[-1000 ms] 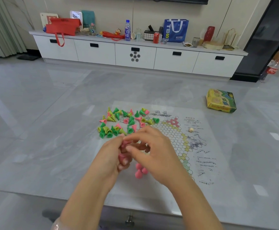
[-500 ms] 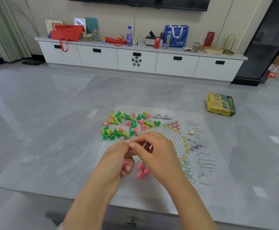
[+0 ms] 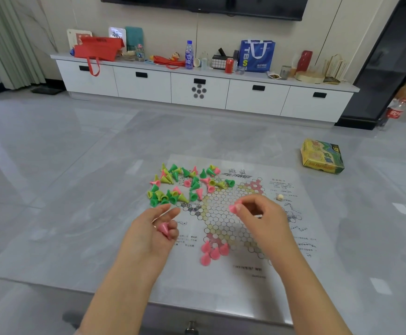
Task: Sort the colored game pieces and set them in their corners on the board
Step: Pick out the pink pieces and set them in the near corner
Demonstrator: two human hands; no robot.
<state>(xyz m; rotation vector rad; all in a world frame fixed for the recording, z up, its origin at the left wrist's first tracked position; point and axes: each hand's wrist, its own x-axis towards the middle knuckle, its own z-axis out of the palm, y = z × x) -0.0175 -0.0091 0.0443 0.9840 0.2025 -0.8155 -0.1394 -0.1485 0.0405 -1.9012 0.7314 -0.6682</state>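
Observation:
A paper game board (image 3: 223,213) with a hexagon star lies on the grey table. A mixed pile of green, yellow and pink cone pieces (image 3: 185,187) sits on its far left part. Several pink cones (image 3: 213,252) stand in the board's near pink corner. My left hand (image 3: 153,228) hovers left of the board, palm up, with its lower fingers curled round pink cones (image 3: 164,228). My right hand (image 3: 260,216) is above the board's middle and pinches one pink cone (image 3: 233,208) at its fingertips.
A small pale die (image 3: 280,197) lies on the board's right side. A yellow-green game box (image 3: 323,157) rests at the table's far right. A white cabinet (image 3: 197,88) with bags and bottles stands beyond the table. The table's near edge (image 3: 197,310) is just below my forearms.
My hands were together over the near corner; they have now separated. The right hand has lifted away to the right pinching one pink cone, and the left hand has moved left.

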